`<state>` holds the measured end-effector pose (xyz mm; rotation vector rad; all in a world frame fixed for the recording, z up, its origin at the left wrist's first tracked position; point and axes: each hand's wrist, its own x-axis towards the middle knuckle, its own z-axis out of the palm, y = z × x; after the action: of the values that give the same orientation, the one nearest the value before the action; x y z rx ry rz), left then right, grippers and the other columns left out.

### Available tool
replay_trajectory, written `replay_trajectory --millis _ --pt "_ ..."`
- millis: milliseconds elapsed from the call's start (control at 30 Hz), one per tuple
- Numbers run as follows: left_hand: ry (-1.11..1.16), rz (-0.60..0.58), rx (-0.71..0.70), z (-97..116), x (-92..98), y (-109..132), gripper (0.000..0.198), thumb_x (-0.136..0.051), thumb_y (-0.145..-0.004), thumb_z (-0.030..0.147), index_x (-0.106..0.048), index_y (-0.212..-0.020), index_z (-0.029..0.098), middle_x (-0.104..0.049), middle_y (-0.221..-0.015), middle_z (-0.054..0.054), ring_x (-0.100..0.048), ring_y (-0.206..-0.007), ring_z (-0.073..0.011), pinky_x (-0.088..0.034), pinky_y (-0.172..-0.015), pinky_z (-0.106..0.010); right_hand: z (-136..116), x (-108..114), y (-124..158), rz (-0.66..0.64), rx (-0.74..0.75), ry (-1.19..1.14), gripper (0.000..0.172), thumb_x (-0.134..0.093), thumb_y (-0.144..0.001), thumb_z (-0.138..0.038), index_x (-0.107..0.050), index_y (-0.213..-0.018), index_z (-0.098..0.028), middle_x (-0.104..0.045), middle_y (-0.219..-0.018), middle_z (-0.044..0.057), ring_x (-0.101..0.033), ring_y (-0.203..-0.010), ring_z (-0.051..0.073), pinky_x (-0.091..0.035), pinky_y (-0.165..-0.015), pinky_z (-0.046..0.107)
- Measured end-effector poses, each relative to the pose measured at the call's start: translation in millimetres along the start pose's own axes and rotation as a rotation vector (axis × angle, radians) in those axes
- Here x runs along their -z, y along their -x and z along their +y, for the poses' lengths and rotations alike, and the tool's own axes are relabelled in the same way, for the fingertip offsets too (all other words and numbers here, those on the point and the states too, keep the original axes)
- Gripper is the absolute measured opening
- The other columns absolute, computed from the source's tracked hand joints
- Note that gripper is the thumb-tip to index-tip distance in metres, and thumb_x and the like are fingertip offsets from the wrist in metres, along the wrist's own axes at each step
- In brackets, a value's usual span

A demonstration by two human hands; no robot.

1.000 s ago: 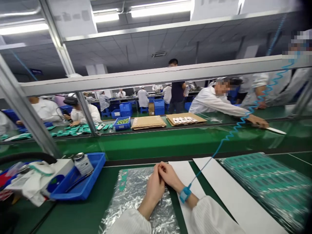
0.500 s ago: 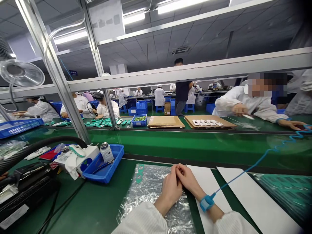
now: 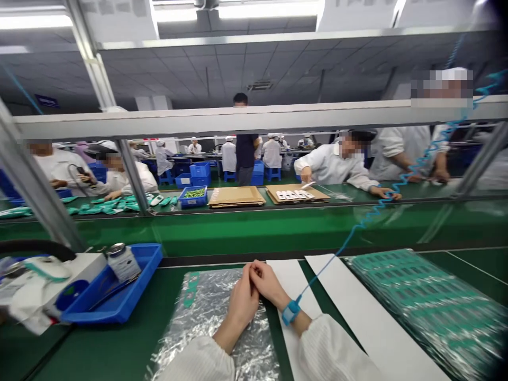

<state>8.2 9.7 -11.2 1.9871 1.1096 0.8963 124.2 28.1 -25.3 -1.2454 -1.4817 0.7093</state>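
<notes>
My left hand (image 3: pixel 241 300) and my right hand (image 3: pixel 269 284) meet fingertip to fingertip over the right edge of a crinkled clear plastic sheet (image 3: pixel 210 323). Both have curled, pinching fingers; whatever sits between them, if anything, is hidden. A blue wrist strap (image 3: pixel 291 313) with a coiled cord circles my right wrist. Near the sheet's top left corner lies a small green piece with cut-outs (image 3: pixel 191 290). Just right of my hands is a white paper strip (image 3: pixel 296 280), and a second white strip (image 3: pixel 357 312) lies beyond it.
A stack of green sheets under clear plastic (image 3: pixel 420 296) lies at right. To the left, a blue tray (image 3: pixel 130 304) holds a metal can (image 3: pixel 123 263). Across the green divider (image 3: pixel 238 233), co-workers in white sit by cardboard (image 3: pixel 237 196). The blue cord (image 3: pixel 349 233) rises to the right.
My view has swung to the right, so the bench things sit further left and more of the green stack shows. My hands keep the same pinched pose together.
</notes>
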Motion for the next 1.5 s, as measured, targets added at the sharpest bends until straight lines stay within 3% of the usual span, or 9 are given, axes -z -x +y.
replay_trajectory --millis 467,1500 --pt "-0.004 -0.041 0.028 -3.1 1.5 -4.0 0.050 -0.035 -0.086 0.020 -0.033 -0.135 0.017 -0.066 -0.114 -0.014 -0.065 -0.095 -0.0278 -0.047 -0.076 -0.036 -2.7 0.4 -0.4 0.037 -0.041 0.056 0.019 -0.050 -0.077 -0.012 -0.042 -0.061 -0.019 -0.046 -0.057 -0.005 -0.044 -0.054 0.010 -0.032 -0.051 0.019" --pt "-0.039 -0.052 0.059 -9.4 1.4 -5.8 0.056 -0.034 -0.088 0.027 -0.025 -0.142 0.016 -0.068 -0.093 -0.010 -0.065 -0.085 -0.0283 -0.049 -0.074 -0.036 -1.5 -1.5 -1.6 0.056 -0.061 0.084 0.020 -0.053 -0.076 -0.012 -0.043 -0.061 -0.019 -0.047 -0.057 -0.006 -0.044 -0.055 0.010 -0.033 -0.052 0.020"
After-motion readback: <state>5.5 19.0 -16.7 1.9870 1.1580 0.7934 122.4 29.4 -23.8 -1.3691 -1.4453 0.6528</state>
